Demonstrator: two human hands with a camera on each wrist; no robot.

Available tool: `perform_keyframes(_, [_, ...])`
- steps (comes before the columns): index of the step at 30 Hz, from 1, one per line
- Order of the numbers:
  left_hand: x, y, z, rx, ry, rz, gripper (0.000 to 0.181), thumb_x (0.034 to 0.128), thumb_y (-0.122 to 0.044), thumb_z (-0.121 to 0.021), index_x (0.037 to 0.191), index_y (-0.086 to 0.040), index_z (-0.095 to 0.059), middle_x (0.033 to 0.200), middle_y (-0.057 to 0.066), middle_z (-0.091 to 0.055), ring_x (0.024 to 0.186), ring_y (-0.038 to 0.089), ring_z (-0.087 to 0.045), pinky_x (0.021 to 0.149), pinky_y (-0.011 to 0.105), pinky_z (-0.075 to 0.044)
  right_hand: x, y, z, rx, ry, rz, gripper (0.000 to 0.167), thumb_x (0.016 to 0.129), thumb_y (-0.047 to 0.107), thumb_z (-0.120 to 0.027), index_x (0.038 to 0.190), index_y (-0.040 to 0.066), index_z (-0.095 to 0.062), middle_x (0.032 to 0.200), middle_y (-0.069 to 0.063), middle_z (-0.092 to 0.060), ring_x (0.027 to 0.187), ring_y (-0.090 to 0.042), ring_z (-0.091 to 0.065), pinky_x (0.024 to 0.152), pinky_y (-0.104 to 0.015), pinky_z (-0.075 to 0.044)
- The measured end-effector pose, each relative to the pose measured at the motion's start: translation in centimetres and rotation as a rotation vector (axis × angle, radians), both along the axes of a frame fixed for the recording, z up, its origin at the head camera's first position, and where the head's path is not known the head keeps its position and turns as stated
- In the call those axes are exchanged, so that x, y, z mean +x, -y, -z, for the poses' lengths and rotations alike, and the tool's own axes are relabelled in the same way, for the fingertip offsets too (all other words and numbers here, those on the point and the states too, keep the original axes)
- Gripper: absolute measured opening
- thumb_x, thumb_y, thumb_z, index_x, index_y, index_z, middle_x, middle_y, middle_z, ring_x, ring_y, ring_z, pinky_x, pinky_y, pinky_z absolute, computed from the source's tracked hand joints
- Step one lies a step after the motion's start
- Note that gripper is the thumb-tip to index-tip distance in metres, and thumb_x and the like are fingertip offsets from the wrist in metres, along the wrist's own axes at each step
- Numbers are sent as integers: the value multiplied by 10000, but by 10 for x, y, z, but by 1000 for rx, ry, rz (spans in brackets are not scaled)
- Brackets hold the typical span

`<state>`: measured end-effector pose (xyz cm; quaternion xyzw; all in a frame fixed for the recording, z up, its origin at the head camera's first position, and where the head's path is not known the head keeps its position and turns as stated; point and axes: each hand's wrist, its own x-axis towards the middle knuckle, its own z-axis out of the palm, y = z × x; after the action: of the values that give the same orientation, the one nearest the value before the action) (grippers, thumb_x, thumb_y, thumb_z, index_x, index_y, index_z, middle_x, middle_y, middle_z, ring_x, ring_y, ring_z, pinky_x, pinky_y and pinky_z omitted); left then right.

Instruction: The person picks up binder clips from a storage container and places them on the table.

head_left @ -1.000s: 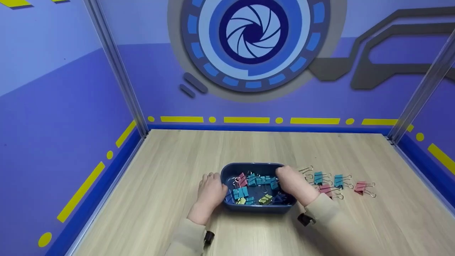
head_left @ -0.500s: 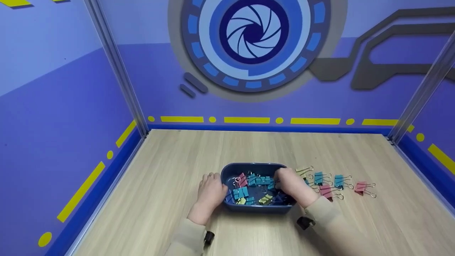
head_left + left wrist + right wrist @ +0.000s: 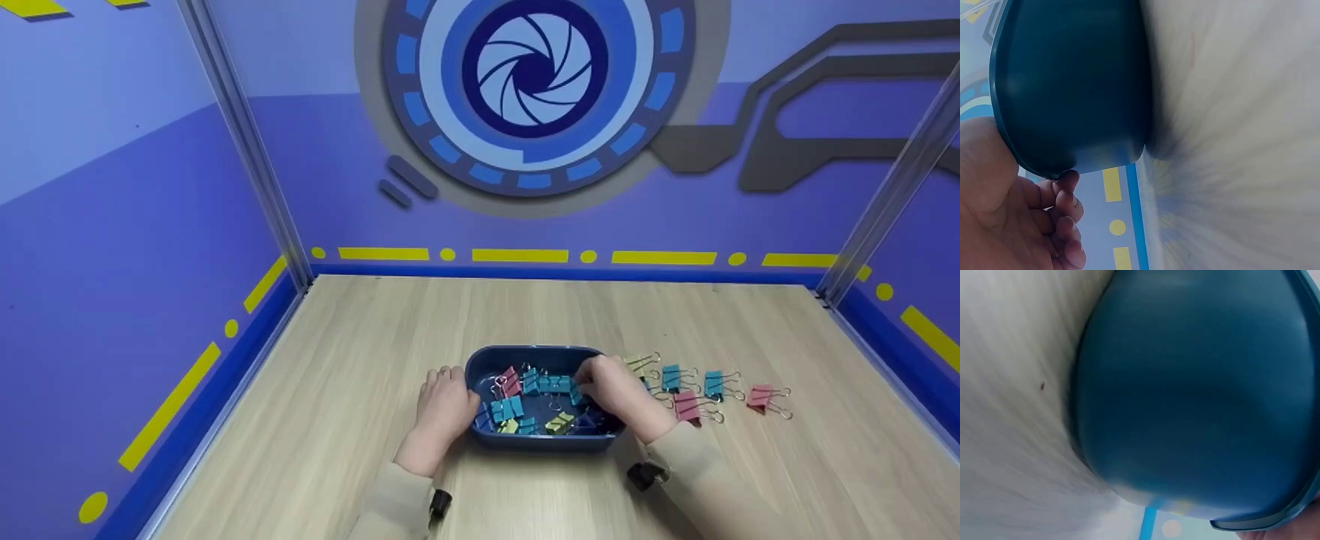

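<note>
A dark blue rectangular bin (image 3: 540, 442) with rounded corners stands on the table, holding several binder clips in teal, pink, yellow and dark blue. My left hand (image 3: 446, 403) grips its left end; in the left wrist view, the thumb lies over the rim and an index fingertip touches the outer wall. Reaching over the right end, my right hand (image 3: 619, 390) pinches a teal binder clip (image 3: 576, 391) inside the bin. The right wrist view shows mostly the bin's outer wall (image 3: 1196, 394), with the fingers largely hidden behind the rim.
Right of the bin, loose binder clips lie on the wooden table: a pink clip (image 3: 760, 397) farthest right, teal clips (image 3: 712, 384), another pink clip (image 3: 686, 407) and a yellow one (image 3: 637, 364) partly behind the right hand. Blue printed panels (image 3: 465, 187) enclose the table.
My right hand has shifted slightly left and inward from the bin's right rim, and the teal clip at its fingertips has moved a little. The left hand and bin stay put.
</note>
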<state>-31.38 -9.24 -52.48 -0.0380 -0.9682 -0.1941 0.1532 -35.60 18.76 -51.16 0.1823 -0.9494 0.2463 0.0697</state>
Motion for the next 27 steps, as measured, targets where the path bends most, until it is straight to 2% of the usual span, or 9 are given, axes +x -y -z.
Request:
perform_keyframes(15, [-2,0,2,2,11,1,258,859,-166,-666,1013,40,-646,981,186,-651,964,357,-569,800,483,-475,3,-9,-7,-30,-48,-20,80,794,-46,-772,848,13,-773,838,-98,-768,794,-244,-731,744,-427,-596])
perform_keyframes(27, [-1,0,1,8,17,5,238,856,-167,-666,989,30,-641,973,187,-649,977,368,-568,810,488,-479,5,-16,-11,-167,49,20,76,856,6,-757,923,26,-786,925,-112,-777,821,-180,-703,734,-381,-585])
